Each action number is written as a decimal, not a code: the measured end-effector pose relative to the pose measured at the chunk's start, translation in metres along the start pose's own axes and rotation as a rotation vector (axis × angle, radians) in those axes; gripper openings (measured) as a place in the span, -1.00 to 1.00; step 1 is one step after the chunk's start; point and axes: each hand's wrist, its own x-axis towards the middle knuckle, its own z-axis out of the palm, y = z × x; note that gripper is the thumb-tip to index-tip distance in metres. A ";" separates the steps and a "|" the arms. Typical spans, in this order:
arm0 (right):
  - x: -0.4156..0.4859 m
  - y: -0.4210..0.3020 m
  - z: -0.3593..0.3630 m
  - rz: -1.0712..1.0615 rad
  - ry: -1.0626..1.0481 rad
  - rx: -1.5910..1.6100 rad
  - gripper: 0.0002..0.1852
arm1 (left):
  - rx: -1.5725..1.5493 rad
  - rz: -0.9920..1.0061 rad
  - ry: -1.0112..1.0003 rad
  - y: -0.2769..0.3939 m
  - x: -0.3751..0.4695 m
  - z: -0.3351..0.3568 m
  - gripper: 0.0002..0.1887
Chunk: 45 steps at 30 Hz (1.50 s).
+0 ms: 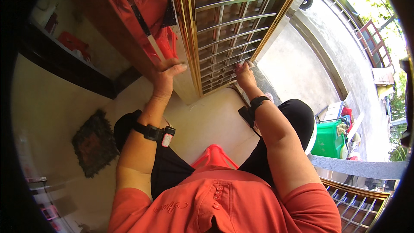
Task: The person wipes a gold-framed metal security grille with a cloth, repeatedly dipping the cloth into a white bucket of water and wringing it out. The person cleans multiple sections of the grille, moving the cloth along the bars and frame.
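My left hand [165, 77] grips the edge of a polished metal door panel [185, 84], thumb on the shiny face. Some of its fingers are hidden. A small crumpled cloth [248, 64] is in my right hand [245, 76], pressed near the lower outer corner of the door's metal grille [226, 38]. Gold-coloured trim [186, 22] runs along the grille's side. The mirror-like face beside it reflects red clothing and a red stool. Both my wrists carry black strapped devices.
Between my knees shows a red plastic stool [214, 155]. A shaggy dark mat [94, 144] lies on the tiled floor at left. Outside on the right, a green bin [327, 140] stands among assorted items. Another grille panel [355, 205] is at lower right.
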 end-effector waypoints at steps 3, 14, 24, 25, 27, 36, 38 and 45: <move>0.016 0.020 0.020 -0.102 -0.035 0.051 -0.34 | -0.015 -0.007 0.003 0.001 -0.001 0.000 -0.84; -0.040 -0.012 0.046 -0.265 -0.081 0.074 -0.29 | -0.003 0.006 0.034 0.002 0.001 0.001 -0.84; -0.020 -0.016 0.041 -0.231 -0.107 0.425 -0.47 | -0.007 0.036 0.009 0.005 0.003 0.002 -0.85; -0.020 -0.015 0.046 -0.175 -0.162 0.514 -0.44 | 0.003 0.044 0.007 0.006 0.003 0.002 -0.85; -0.026 -0.018 0.053 -0.217 -0.132 0.565 -0.35 | -0.019 0.030 0.020 0.005 0.001 0.003 -0.85; -0.099 -0.050 0.033 -0.272 -0.208 0.063 0.21 | -0.098 -0.031 0.006 0.006 -0.001 0.003 -0.90; -0.101 -0.051 0.031 -0.387 -0.171 -0.003 0.22 | -0.091 -0.033 0.015 0.007 -0.001 0.003 -0.92; -0.083 -0.052 0.043 -0.443 -0.058 -0.070 -0.27 | -0.065 0.008 0.048 0.002 0.000 0.002 -0.93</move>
